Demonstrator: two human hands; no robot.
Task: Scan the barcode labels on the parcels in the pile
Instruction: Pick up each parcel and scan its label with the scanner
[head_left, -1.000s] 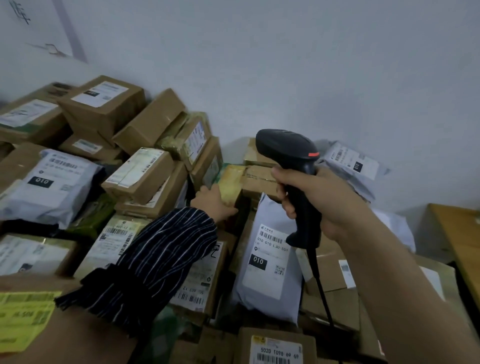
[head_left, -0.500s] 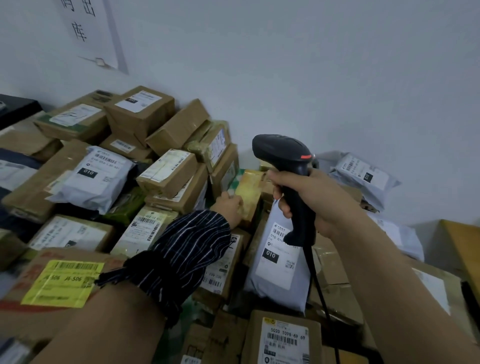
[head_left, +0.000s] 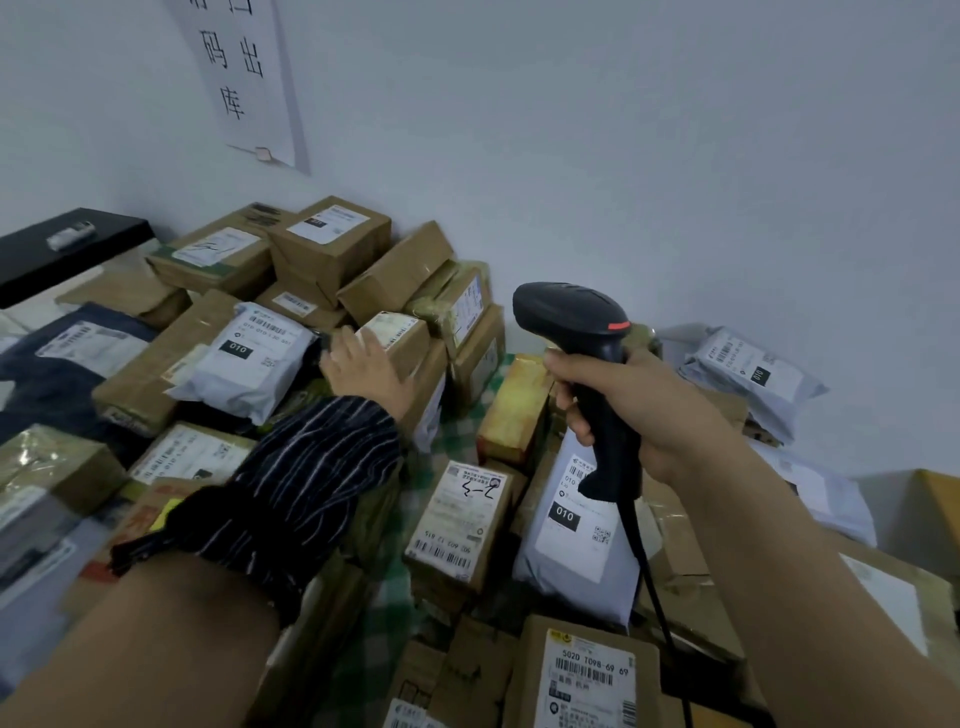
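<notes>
Shifted left off the yellow parcel (head_left: 514, 410), the left hand (head_left: 363, 371) rests loose-fingered on a small labelled box (head_left: 402, 335) mid-pile, while the right hand (head_left: 644, 410) grips the scanner (head_left: 574, 319), with many labels apparently left to scan.

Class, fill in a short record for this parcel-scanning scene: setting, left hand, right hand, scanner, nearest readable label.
Setting: pile of parcels stacked against a white wall
Left hand: left hand rests on a small cardboard box, fingers spread
Right hand: right hand grips the black scanner by its handle
Scanner: held upright above the pile, its cable hanging down
Nearest label: front box, reading "502D T098-69 69"
</notes>
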